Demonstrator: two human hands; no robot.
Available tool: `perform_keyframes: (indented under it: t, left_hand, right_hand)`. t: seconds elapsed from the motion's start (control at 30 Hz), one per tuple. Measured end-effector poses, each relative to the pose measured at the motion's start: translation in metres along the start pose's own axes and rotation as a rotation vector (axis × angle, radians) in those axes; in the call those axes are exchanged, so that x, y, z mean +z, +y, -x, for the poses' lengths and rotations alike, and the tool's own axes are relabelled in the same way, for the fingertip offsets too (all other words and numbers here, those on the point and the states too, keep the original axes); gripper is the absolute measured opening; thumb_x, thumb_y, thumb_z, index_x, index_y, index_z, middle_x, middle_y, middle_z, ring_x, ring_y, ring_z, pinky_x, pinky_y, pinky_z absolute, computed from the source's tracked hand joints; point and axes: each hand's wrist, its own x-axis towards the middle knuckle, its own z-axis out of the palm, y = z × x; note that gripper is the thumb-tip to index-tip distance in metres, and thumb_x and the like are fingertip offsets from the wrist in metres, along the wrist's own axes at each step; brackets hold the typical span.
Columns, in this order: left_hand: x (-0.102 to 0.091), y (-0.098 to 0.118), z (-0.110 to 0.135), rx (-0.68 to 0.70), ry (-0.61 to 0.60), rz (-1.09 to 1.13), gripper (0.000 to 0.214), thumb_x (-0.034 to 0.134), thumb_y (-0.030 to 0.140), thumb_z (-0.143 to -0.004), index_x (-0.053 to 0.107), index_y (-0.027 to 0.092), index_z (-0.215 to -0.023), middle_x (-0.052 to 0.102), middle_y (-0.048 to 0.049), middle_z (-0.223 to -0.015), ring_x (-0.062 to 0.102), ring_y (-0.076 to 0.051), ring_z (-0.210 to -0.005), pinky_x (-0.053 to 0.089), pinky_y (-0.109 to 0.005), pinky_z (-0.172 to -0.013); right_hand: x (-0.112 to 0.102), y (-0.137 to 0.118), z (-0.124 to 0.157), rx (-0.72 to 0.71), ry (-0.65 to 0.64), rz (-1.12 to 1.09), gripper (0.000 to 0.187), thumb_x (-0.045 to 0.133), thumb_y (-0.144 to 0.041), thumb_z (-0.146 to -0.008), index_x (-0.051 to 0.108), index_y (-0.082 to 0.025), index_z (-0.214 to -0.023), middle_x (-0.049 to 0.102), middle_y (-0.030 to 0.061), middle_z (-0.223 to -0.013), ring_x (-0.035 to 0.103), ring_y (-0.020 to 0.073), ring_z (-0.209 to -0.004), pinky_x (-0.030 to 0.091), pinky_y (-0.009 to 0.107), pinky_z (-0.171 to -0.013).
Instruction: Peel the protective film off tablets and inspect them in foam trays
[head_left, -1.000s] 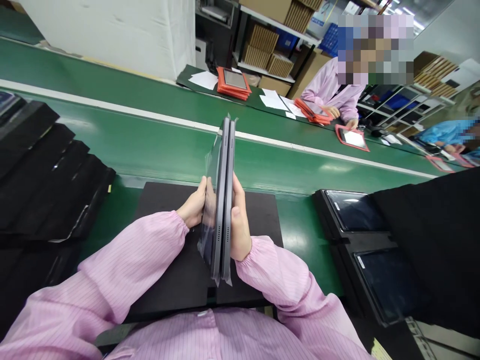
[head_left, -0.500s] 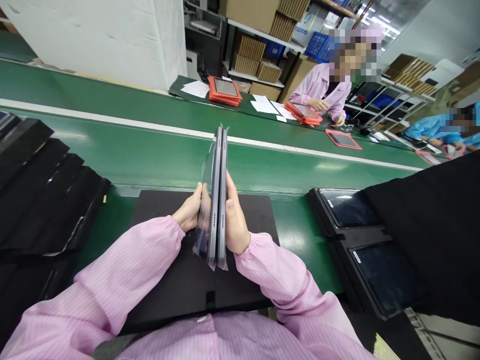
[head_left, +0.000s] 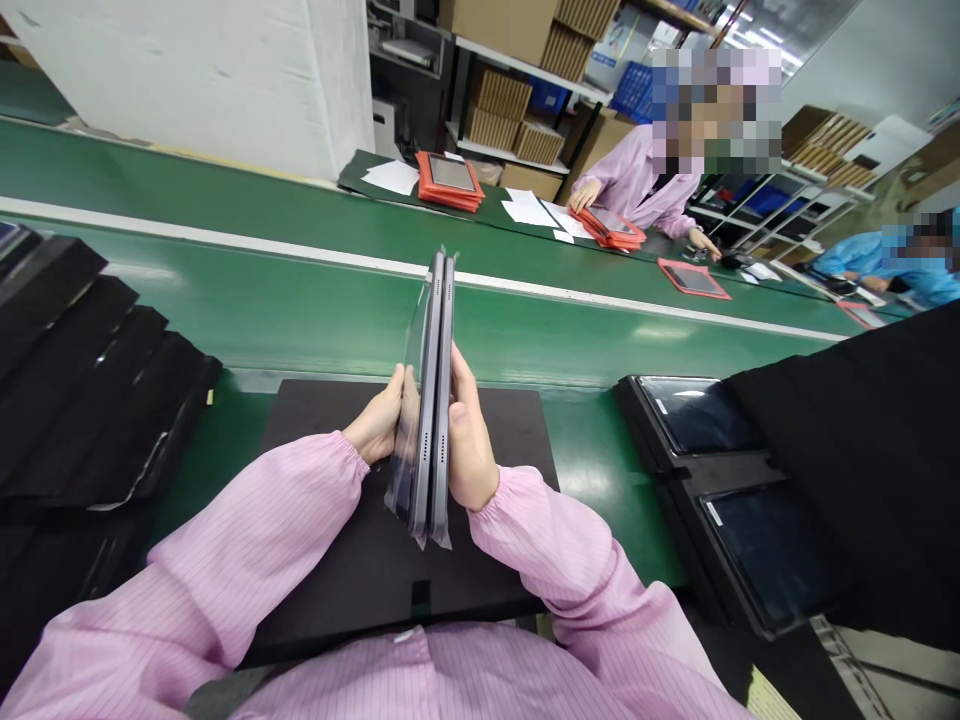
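Two thin grey tablets (head_left: 433,400) stand on edge, pressed flat against each other, each in a clear plastic bag. My left hand (head_left: 381,420) clasps them from the left side, fingers closed against the bag. My right hand (head_left: 466,440) presses on them from the right, thumb along the edge. The pair is held upright over a black foam mat (head_left: 517,430) that lies on the green bench in front of me.
Black foam sleeves (head_left: 97,380) are stacked in a row at the left. Black trays with tablets (head_left: 705,420) sit at the right. A green conveyor belt (head_left: 225,290) runs across beyond the mat. Across it, a person in pink (head_left: 637,180) handles orange-cased tablets (head_left: 448,180).
The view shifted slightly since one second ago and the tablets sank a little lower in my hands. The person across the belt moved their hands over the orange-cased tablets.
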Motion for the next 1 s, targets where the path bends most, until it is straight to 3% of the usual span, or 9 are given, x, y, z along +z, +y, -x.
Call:
perform_keyframes:
  t: [0.2,0.37,0.5,0.73,1.0]
  left_hand:
    - [0.001,0.001,0.008,0.022,-0.01,-0.005,0.053,0.031,0.045,-0.108,0.069,0.01,-0.093,0.054,0.002,-0.049,0.05,-0.011,-0.044,0.046,-0.021,-0.055]
    - [-0.004,-0.001,0.009,0.022,-0.11,-0.03,0.072,0.023,0.057,-0.106,0.069,0.009,-0.079,0.067,-0.0074,-0.062,0.06,-0.014,-0.051,0.045,-0.022,-0.05]
    - [-0.006,-0.003,0.009,0.058,-0.128,-0.047,0.076,0.023,0.06,-0.105,0.072,0.008,-0.08,0.07,-0.0095,-0.066,0.064,-0.016,-0.057,0.049,-0.024,-0.055]
    - [-0.003,-0.007,0.013,0.132,-0.095,-0.042,0.058,0.036,0.055,-0.105,0.069,0.015,-0.077,0.048,0.0016,-0.045,0.05,-0.014,-0.045,0.048,-0.025,-0.057]
    - [-0.007,-0.011,0.01,0.254,-0.109,-0.083,0.043,0.054,0.056,-0.097,0.069,0.018,-0.085,0.054,0.0001,-0.051,0.061,-0.019,-0.06,0.05,-0.027,-0.063]
  right_hand:
    - [0.007,0.005,0.01,-0.059,0.125,0.01,0.055,0.044,-0.057,-0.102,0.043,-0.027,-0.148,0.049,0.0102,-0.153,0.049,0.0271,-0.142,0.042,0.051,-0.12]
    - [0.009,0.002,0.016,-0.107,0.072,0.003,0.054,0.049,-0.055,-0.1,0.045,-0.028,-0.147,0.048,0.0094,-0.154,0.044,0.029,-0.146,0.035,0.055,-0.123]
    - [0.01,-0.004,0.018,-0.123,0.063,-0.025,0.056,0.049,-0.057,-0.099,0.045,-0.029,-0.147,0.046,0.0097,-0.154,0.045,0.03,-0.144,0.04,0.055,-0.119]
    - [0.017,-0.011,0.027,-0.235,0.153,-0.05,0.049,0.052,-0.054,-0.097,0.052,-0.031,-0.14,0.049,0.0066,-0.148,0.046,0.0299,-0.141,0.035,0.054,-0.12]
    - [0.019,-0.017,0.028,-0.24,0.165,-0.153,0.046,0.052,-0.053,-0.097,0.055,-0.03,-0.136,0.049,0.0063,-0.147,0.046,0.0305,-0.14,0.035,0.053,-0.118]
